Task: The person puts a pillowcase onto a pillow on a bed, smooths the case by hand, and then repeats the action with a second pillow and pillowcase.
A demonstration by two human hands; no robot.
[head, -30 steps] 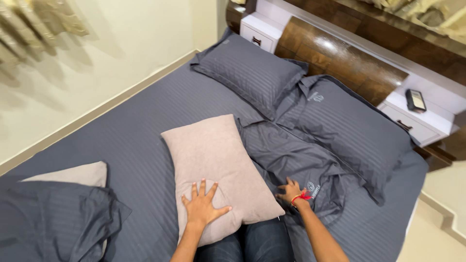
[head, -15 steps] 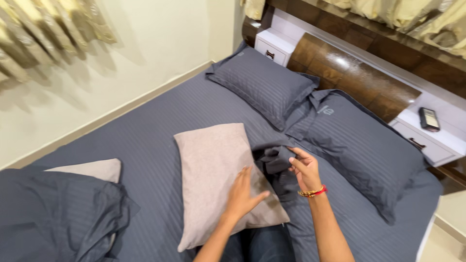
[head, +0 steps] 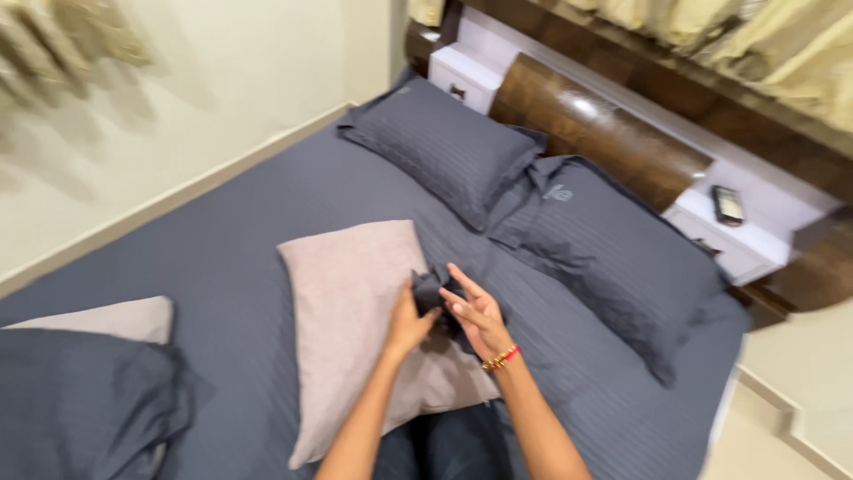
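Observation:
A bare beige pillow point(head: 351, 320) lies on the dark grey striped bed sheet point(head: 240, 240) in front of me. A bunched dark grey pillowcase point(head: 433, 293) is gathered between my hands above the pillow's right edge. My left hand point(head: 409, 324) grips the cloth from the left. My right hand point(head: 475, 316), with a red and gold bangle on the wrist, holds it from the right with fingers partly spread. Both forearms reach up from the bottom of the view over my dark trousers point(head: 453, 449).
Two covered grey pillows point(head: 444, 147) point(head: 604, 249) rest against the wooden headboard point(head: 595, 129). A white bedside unit point(head: 746, 236) holds a small dark device point(head: 728, 204). Another beige pillow point(head: 98, 320) under crumpled grey cloth point(head: 80, 400) lies at the left. Cream wall and curtains surround the bed.
My right hand picked the pillowcase up off the sheet and bunched it. My left hand left the pillow's face and joined it on the cloth. The view swung slightly.

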